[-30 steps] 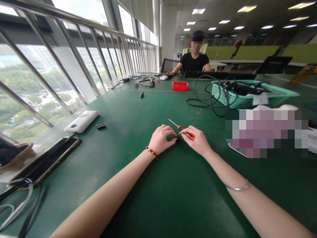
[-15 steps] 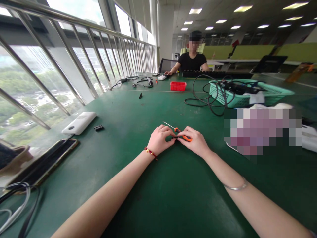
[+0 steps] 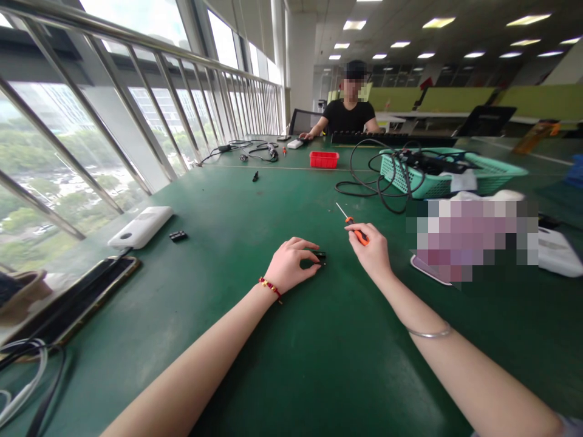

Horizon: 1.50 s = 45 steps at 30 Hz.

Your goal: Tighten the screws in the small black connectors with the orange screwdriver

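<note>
My left hand (image 3: 290,264) rests on the green table (image 3: 291,340), its fingers pinched on a small black part (image 3: 319,255) that lies on the surface. My right hand (image 3: 372,249) is a short way to the right of it, closed round a small orange-handled screwdriver (image 3: 353,223). The thin metal shaft of the screwdriver points up and away to the left, clear of the black part. Both forearms stretch in from the bottom edge.
A white power bank (image 3: 140,226) and a small black piece (image 3: 177,235) lie at the left, a phone (image 3: 75,303) nearer the rail. A teal basket (image 3: 455,173) with cables and a red tray (image 3: 323,159) stand farther back. A person in black sits at the far end.
My right hand has drawn away to the right with the screwdriver, off the black part. The left hand stays on the part.
</note>
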Motion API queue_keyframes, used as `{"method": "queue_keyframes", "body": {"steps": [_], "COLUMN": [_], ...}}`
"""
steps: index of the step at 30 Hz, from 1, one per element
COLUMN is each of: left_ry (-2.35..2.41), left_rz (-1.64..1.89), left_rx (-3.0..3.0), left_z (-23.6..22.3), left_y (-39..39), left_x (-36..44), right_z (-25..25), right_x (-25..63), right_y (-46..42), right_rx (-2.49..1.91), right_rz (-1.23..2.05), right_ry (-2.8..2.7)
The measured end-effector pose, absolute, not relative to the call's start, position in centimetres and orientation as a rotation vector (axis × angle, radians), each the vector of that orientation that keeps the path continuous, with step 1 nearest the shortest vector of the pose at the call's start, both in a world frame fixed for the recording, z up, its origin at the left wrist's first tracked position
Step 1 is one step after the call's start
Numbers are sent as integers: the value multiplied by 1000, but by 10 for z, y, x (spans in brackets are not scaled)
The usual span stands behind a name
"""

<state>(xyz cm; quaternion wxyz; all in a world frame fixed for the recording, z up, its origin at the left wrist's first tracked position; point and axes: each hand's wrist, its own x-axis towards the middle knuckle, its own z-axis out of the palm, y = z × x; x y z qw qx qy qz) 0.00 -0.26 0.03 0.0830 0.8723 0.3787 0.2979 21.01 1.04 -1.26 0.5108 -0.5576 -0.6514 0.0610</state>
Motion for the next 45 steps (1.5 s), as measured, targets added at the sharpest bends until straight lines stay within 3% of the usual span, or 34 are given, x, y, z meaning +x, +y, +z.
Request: {"method": "queue_keyframes", "body": {"steps": [15, 25, 31, 40, 45], "left_ry": [1233, 1710, 2093, 2208, 2159], "left_rz": [814, 674, 802, 990, 762], "left_rx": [2559, 2494, 2270, 2046, 1992], "left_z": [0, 15, 21, 29, 29], "left_y": [-2, -19, -50, -59, -58], "left_x": [-11, -144, -220, -229, -226], "right_z": [-15, -15, -15, -15, -15], "right_x": [210, 210, 210, 210, 210], "right_y": [13, 14, 12, 11, 12], "right_rx": [-1337, -1339, -1348, -1345, -1346], "right_rz": [229, 255, 266, 273, 278], "right_ry": [-1609, -1642, -1652, -1677, -1687]}}
